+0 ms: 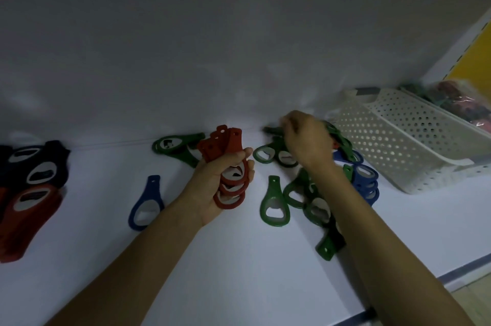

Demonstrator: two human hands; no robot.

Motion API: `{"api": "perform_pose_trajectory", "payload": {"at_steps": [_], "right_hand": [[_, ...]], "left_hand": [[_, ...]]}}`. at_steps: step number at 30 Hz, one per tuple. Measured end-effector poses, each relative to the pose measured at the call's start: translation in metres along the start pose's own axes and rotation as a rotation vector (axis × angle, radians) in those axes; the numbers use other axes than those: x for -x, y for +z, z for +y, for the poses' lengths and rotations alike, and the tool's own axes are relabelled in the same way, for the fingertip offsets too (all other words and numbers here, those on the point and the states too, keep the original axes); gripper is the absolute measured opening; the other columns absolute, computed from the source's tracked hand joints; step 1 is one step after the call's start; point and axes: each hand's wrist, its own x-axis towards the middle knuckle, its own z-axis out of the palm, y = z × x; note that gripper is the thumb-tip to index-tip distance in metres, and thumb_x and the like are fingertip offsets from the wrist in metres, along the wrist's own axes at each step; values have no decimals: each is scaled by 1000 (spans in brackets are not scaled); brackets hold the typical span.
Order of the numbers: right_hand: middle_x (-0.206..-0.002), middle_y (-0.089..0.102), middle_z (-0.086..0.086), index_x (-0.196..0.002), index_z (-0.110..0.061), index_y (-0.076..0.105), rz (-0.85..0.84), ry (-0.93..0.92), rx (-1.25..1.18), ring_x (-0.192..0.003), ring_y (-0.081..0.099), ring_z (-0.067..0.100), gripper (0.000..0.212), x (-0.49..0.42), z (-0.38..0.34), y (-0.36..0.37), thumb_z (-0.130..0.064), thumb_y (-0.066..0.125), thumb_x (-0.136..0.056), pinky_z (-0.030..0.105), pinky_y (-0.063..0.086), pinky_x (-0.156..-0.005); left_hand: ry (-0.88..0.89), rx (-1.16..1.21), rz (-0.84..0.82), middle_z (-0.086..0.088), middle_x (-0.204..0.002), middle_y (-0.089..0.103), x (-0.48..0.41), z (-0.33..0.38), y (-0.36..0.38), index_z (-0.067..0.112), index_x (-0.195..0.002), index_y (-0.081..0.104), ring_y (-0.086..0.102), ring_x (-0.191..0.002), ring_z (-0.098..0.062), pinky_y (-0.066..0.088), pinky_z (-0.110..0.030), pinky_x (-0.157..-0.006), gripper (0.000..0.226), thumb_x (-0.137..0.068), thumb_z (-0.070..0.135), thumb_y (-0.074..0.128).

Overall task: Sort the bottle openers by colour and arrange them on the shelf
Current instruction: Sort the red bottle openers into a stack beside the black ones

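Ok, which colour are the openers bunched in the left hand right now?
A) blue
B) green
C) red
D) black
C: the left hand grips a stack of red bottle openers, their handles fanned upward above the fingers.

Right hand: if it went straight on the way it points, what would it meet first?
Probably the dark green opener lying just beyond the fingertips of the right hand, then the back wall close behind it. Depth is unclear and the fingers are blurred.
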Motion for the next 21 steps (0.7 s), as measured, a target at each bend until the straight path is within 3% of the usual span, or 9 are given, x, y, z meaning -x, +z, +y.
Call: {"api": "perform_pose_trajectory", "payload": {"at_steps": [2,4,6,10,13,15,17,19,21], "right_hand": [[-99,65,16,-102,-4,60,22,106,376,-87,61,32,19,-5,32,-6,-14,46,-94,35,44,-68],[-116,60,21,-115,-2,57,-53,219,474,-107,54,37,28,-3,50,-4,-5,45,-90,40,45,-83],[-124,55,22,-123,-2,53,-64,236,472,-115,47,39,36,-5,56,2,0,44,-87,42,42,-90],[-115,61,19,-111,-4,58,19,186,449,-106,53,36,28,-10,57,4,2,46,-87,38,40,-89],[-106,64,19,-107,-2,60,112,115,344,-94,60,36,22,-3,51,-2,-4,49,-89,38,46,-75],[-98,67,17,-107,-5,61,274,48,112,-85,63,34,20,6,41,-5,-9,51,-90,38,49,-70],[-91,69,14,-106,-11,63,348,49,-377,-79,66,27,19,16,22,-8,-6,54,-90,37,53,-67],[-83,69,10,-105,-19,62,139,117,-942,-71,67,16,21,24,1,-12,-6,61,-88,29,56,-61],[-72,70,0,-107,-23,61,-195,62,-1161,-62,64,9,28,28,-10,-12,-16,68,-80,20,51,-56]], "left_hand": [[2,-11,19,-7,-86,71,0,0,4,10,-88,73,68,-67,-14,55,-24,-56,22,-66,8,68],[-1,-17,23,-7,-86,71,1,0,7,9,-91,69,67,-67,-14,55,-24,-56,24,-67,8,67],[-3,-8,30,-8,-85,71,2,1,8,10,-87,70,67,-67,-15,56,-24,-56,21,-66,9,68],[-9,33,31,-7,-91,71,3,1,7,10,-97,66,68,-69,-15,55,-24,-56,28,-69,9,65],[-22,40,23,-7,-94,71,3,2,6,10,-103,64,69,-73,-16,55,-24,-57,33,-69,10,67],[-26,47,29,-7,-95,72,2,2,5,10,-108,63,70,-74,-16,55,-24,-57,37,-71,13,67],[-29,70,30,-7,-96,72,1,2,4,10,-115,61,70,-74,-16,55,-24,-57,42,-74,20,67],[-40,71,18,-7,-96,71,0,2,2,12,-116,61,69,-73,-15,55,-24,-56,47,-76,35,65],[-41,32,-25,-8,-92,70,-1,3,1,12,-109,66,67,-69,-15,55,-24,-55,48,-81,51,56]]}}
